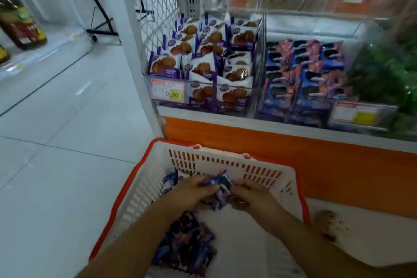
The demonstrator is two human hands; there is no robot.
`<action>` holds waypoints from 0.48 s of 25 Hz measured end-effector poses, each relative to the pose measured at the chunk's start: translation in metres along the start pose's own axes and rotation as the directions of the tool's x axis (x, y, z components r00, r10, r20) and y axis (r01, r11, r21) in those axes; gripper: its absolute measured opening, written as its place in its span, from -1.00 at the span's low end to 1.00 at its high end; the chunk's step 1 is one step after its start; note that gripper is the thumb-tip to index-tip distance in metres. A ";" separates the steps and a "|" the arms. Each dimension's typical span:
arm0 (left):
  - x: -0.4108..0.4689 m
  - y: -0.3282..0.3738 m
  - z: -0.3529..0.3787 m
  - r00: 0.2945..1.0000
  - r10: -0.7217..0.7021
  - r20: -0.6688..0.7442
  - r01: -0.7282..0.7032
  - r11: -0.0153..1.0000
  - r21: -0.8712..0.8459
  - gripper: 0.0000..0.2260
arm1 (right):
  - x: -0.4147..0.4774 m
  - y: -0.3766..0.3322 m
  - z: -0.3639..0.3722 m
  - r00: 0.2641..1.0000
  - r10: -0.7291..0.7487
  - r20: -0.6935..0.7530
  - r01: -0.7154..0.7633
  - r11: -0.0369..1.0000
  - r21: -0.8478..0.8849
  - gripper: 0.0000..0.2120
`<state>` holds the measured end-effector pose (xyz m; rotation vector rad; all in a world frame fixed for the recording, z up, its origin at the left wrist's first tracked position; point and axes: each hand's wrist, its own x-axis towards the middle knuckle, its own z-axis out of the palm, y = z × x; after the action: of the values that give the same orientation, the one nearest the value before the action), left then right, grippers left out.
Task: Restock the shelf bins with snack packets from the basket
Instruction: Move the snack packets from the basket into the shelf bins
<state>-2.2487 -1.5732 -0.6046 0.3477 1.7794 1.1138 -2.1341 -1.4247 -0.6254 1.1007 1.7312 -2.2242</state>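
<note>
Down on the pale tiled floor (56,142), a white slotted plastic basket with an orange rim (225,161) stands just in front of the shelf's orange base panel (282,149). Both bare arms reach into it. A white upright post (128,40) rises at the shelf's left corner, with white wire mesh beside it.

On the shelf above, clear plastic bins sit side by side along the front edge. The left bin is packed with purple-and-white biscuit packets (203,56) and carries an orange-and-yellow price tag (168,91) on its front. The middle bin holds blue-and-pink sandwich-biscuit packets (302,74). At the right edge there are blurred green packets (388,70), and a second price tag (358,113) below them. Far left, a dark bottle with a red and green label (20,22) stands on another low shelf, and a black wheeled stand (101,13) is behind it.

Inside the basket, the left grip (194,192) and right grip (252,196) meet near the far wall. Between them is a small blue snack packet (220,184), raised off the basket floor. The left grip's fingers curl round its left side and the right grip's curled fingers pinch its right end, though blur hides the fingertips. A loose heap of dark blue and purple packets (187,244) lies along the basket's left wall, under the left forearm.
</note>
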 end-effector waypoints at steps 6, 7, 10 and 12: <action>-0.024 0.052 0.008 0.989 0.149 0.015 -0.150 0.987 0.055 -0.85 | -0.050 -0.043 -0.021 0.985 -0.170 -0.003 0.170 0.984 -0.056 -0.89; -0.027 0.061 0.009 0.984 0.177 0.014 -0.177 0.979 0.102 -0.86 | -0.057 -0.052 -0.023 0.978 -0.208 -0.007 0.206 0.971 -0.120 -0.90; -0.037 0.106 0.015 0.959 0.275 0.071 -0.283 0.947 0.155 -0.86 | -0.079 -0.088 -0.037 0.946 -0.321 -0.049 0.291 0.904 -0.312 -0.83; -0.043 0.143 0.020 0.933 0.338 0.120 -0.357 0.908 0.219 -0.86 | -0.092 -0.117 -0.050 0.923 -0.378 -0.071 0.331 0.875 -0.352 -0.79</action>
<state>-2.2447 -1.5138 -0.4661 0.8727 1.8265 1.1117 -2.1023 -1.3705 -0.4811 0.9356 2.4338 -1.9490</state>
